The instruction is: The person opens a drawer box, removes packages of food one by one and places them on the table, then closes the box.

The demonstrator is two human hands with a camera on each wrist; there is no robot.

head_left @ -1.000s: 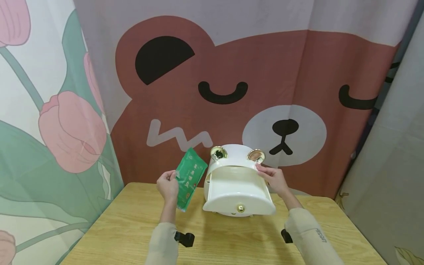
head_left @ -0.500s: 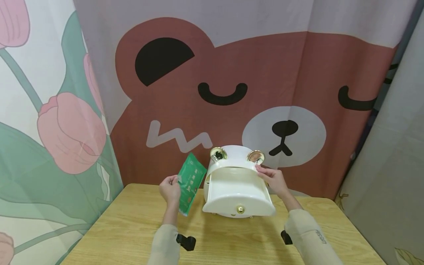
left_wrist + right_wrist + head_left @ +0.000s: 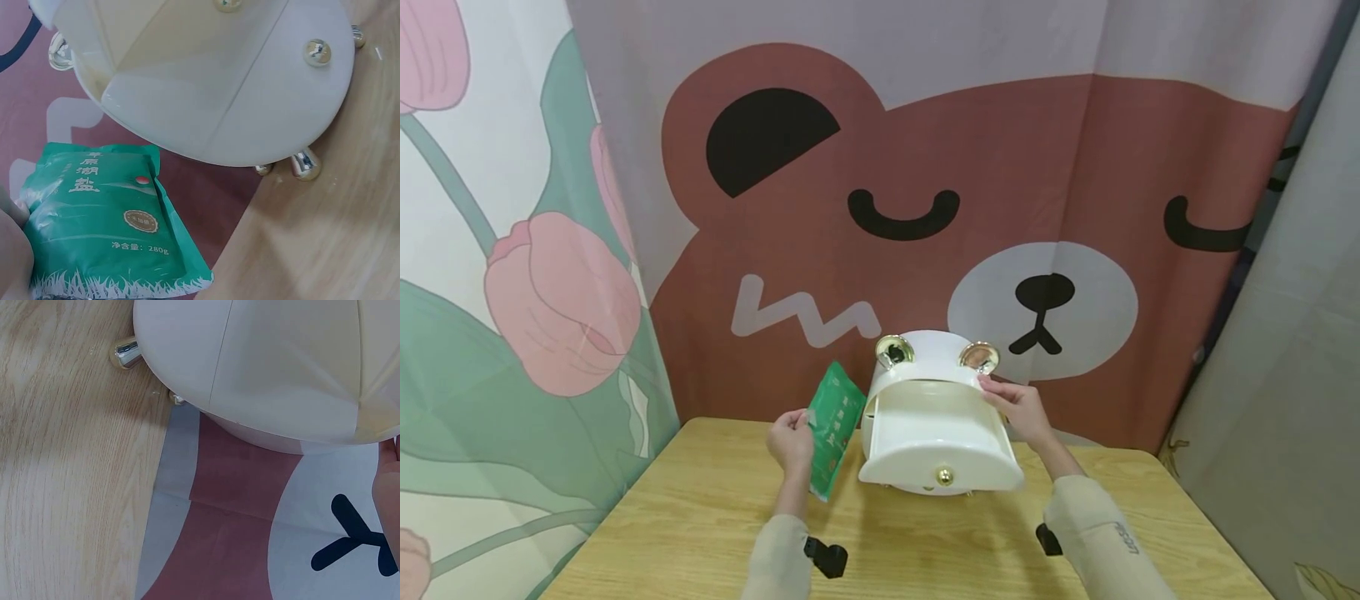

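Observation:
My left hand (image 3: 791,439) pinches the left edge of a green bag of salt (image 3: 837,429), which hangs tilted just left of a white rounded storage box. In the left wrist view the salt bag (image 3: 103,219) shows white lettering and "280g". The white box (image 3: 937,354) has two gold round ears on top, small gold feet and a drawer (image 3: 925,467) that stands pulled out, with a gold knob (image 3: 944,476). My right hand (image 3: 1018,408) rests its fingertips against the box's upper right side, below the right ear. In the right wrist view only part of the right hand (image 3: 389,494) shows.
The box stands on a light wooden table (image 3: 700,517), near its back edge. A curtain (image 3: 760,367) printed with a brown bear hangs behind, and a tulip-print curtain (image 3: 452,417) hangs at the left. Black wrist cameras (image 3: 827,557) sit at both sleeves.
My left hand has moved down and slightly right, bringing the salt bag lower and turning it more edge-on beside the box. The right hand and box hold their places.

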